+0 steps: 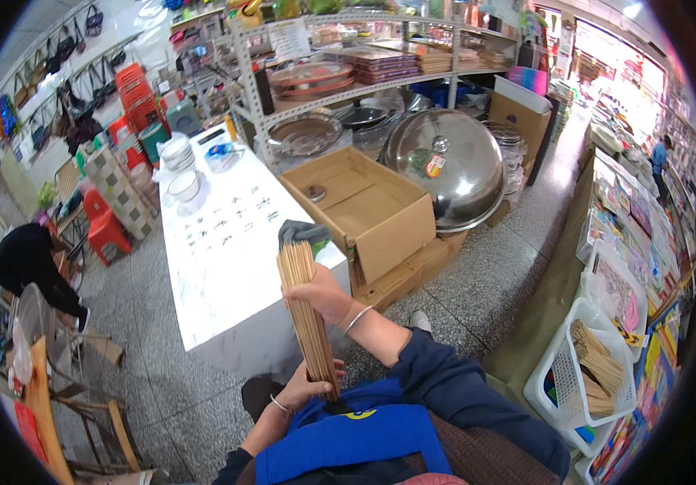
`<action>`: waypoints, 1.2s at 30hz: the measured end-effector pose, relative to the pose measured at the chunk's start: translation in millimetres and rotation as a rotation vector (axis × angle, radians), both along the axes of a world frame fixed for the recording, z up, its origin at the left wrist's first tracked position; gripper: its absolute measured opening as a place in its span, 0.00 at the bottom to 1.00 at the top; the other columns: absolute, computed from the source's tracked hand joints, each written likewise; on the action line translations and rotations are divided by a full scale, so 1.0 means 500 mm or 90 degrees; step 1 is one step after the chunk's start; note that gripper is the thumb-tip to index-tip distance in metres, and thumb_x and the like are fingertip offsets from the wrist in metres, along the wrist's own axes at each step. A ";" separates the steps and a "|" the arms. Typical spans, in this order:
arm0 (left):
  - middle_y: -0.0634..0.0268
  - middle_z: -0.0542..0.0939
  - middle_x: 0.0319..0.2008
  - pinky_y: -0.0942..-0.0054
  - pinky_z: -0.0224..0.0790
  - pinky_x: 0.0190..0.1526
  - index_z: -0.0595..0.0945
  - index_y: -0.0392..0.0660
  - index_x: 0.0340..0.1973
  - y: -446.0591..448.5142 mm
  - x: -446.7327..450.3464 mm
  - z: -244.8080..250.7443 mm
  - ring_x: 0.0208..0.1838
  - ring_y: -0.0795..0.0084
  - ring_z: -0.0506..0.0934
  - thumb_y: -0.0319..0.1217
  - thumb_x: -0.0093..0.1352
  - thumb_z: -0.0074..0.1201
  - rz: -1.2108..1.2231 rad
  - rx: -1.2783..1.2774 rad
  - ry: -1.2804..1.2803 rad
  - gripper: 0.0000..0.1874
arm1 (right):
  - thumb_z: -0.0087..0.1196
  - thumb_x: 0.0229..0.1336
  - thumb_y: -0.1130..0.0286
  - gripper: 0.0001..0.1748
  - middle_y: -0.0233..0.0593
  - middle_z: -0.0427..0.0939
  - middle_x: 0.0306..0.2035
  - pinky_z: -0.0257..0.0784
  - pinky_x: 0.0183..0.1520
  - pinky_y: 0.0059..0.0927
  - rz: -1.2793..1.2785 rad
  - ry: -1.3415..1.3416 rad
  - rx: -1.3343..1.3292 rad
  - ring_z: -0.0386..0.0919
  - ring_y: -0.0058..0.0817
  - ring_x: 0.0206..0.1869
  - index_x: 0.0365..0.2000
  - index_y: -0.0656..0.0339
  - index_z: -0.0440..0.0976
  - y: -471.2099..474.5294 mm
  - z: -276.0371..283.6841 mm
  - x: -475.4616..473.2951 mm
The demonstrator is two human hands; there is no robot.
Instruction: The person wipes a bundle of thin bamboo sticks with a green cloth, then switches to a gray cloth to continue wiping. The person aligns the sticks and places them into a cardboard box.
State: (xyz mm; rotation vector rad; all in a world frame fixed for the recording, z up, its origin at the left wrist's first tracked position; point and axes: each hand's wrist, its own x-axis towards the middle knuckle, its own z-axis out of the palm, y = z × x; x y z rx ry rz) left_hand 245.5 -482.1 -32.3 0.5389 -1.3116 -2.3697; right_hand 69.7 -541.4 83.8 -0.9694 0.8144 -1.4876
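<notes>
A thick bundle of thin wooden skewers [308, 324] stands nearly upright in front of my body. Near its upper part my right hand [320, 295] is wrapped around it, with a bracelet on the wrist. Lower down, my left hand [314, 387] grips the bottom end, close to the blue apron [348, 433]. Behind the top of the bundle a dark grey cloth [304, 231] lies at the corner of the white table [232, 291]. More skewer bundles [599, 364] lie in a white plastic basket [548, 376] at the right.
Beyond the table corner stands an open cardboard box [393, 242], beside a large metal lid [445, 170] and a metal shelf [354, 94]. Bowls [177, 151] stand on the table. One person [33, 260] bends over at the left; another [660, 163] stands far right.
</notes>
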 end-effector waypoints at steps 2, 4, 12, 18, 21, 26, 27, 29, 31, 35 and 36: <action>0.54 0.74 0.53 0.61 0.72 0.53 0.55 0.41 0.67 -0.005 -0.015 -0.002 0.53 0.63 0.76 0.33 0.52 0.74 -0.007 -0.080 -0.113 0.53 | 0.59 0.46 0.81 0.15 0.37 0.75 0.28 0.75 0.30 0.29 0.004 -0.002 -0.026 0.77 0.26 0.27 0.37 0.65 0.69 0.009 -0.001 -0.016; 0.56 0.75 0.49 0.64 0.73 0.50 0.54 0.41 0.67 -0.002 -0.028 -0.003 0.50 0.66 0.76 0.32 0.53 0.73 0.007 -0.111 -0.179 0.53 | 0.59 0.47 0.81 0.14 0.36 0.76 0.28 0.75 0.31 0.27 0.012 -0.003 -0.011 0.77 0.25 0.27 0.36 0.65 0.70 0.020 -0.002 -0.030; 0.58 0.75 0.50 0.67 0.70 0.50 0.64 0.39 0.57 0.015 -0.094 0.068 0.51 0.69 0.75 0.36 0.49 0.75 0.322 -0.391 -0.202 0.45 | 0.60 0.43 0.80 0.21 0.32 0.75 0.31 0.73 0.36 0.25 -0.078 0.120 -0.033 0.74 0.19 0.32 0.43 0.66 0.71 0.048 0.011 -0.015; 0.63 0.81 0.34 0.73 0.74 0.40 0.76 0.39 0.43 0.009 -0.096 0.082 0.37 0.74 0.79 0.27 0.53 0.68 0.306 -0.201 -0.159 0.23 | 0.65 0.42 0.77 0.23 0.34 0.78 0.33 0.74 0.35 0.25 -0.140 0.170 -0.001 0.75 0.20 0.33 0.42 0.66 0.71 0.059 0.029 0.028; 0.62 0.81 0.30 0.72 0.74 0.39 0.76 0.38 0.40 -0.004 -0.077 0.075 0.34 0.73 0.80 0.22 0.54 0.64 0.235 -0.118 -0.076 0.19 | 0.68 0.45 0.74 0.27 0.33 0.77 0.36 0.74 0.39 0.25 0.000 0.131 -0.014 0.75 0.19 0.36 0.46 0.64 0.70 0.050 0.037 0.017; 0.59 0.81 0.30 0.69 0.75 0.39 0.75 0.37 0.42 -0.005 -0.051 0.064 0.35 0.67 0.81 0.23 0.52 0.64 0.100 0.017 0.021 0.22 | 0.64 0.46 0.78 0.29 0.38 0.76 0.39 0.75 0.41 0.31 0.194 -0.112 0.097 0.77 0.28 0.38 0.51 0.65 0.65 0.033 0.033 0.005; 0.59 0.81 0.30 0.68 0.75 0.39 0.75 0.37 0.42 -0.004 -0.051 0.063 0.35 0.67 0.81 0.23 0.52 0.64 0.078 0.030 0.034 0.22 | 0.63 0.47 0.79 0.29 0.39 0.76 0.37 0.75 0.40 0.32 0.215 -0.112 0.117 0.77 0.29 0.36 0.50 0.65 0.65 0.032 0.031 0.008; 0.59 0.81 0.34 0.68 0.75 0.41 0.73 0.38 0.45 -0.003 -0.050 0.063 0.37 0.67 0.81 0.25 0.52 0.67 0.069 0.047 0.056 0.26 | 0.62 0.46 0.80 0.27 0.40 0.76 0.34 0.76 0.38 0.32 0.220 -0.084 0.124 0.78 0.29 0.33 0.49 0.66 0.66 0.029 0.028 0.014; 0.58 0.81 0.37 0.67 0.75 0.43 0.73 0.40 0.44 0.002 -0.053 0.066 0.39 0.67 0.80 0.26 0.51 0.69 0.095 0.045 0.068 0.27 | 0.61 0.46 0.81 0.26 0.41 0.76 0.31 0.75 0.36 0.31 0.183 -0.023 0.120 0.77 0.29 0.30 0.48 0.67 0.66 0.029 0.027 0.021; 0.59 0.81 0.38 0.69 0.75 0.44 0.71 0.40 0.47 0.021 -0.062 0.078 0.41 0.69 0.80 0.26 0.50 0.71 0.224 -0.057 0.030 0.31 | 0.60 0.45 0.80 0.20 0.38 0.76 0.30 0.74 0.33 0.30 0.135 0.022 0.079 0.77 0.27 0.29 0.41 0.66 0.67 0.033 0.033 0.026; 0.59 0.81 0.38 0.69 0.75 0.43 0.71 0.40 0.47 0.030 -0.065 0.080 0.40 0.70 0.80 0.25 0.49 0.72 0.264 -0.072 0.024 0.32 | 0.60 0.45 0.80 0.19 0.38 0.76 0.30 0.74 0.33 0.29 0.122 0.035 0.081 0.77 0.27 0.29 0.40 0.65 0.67 0.034 0.033 0.028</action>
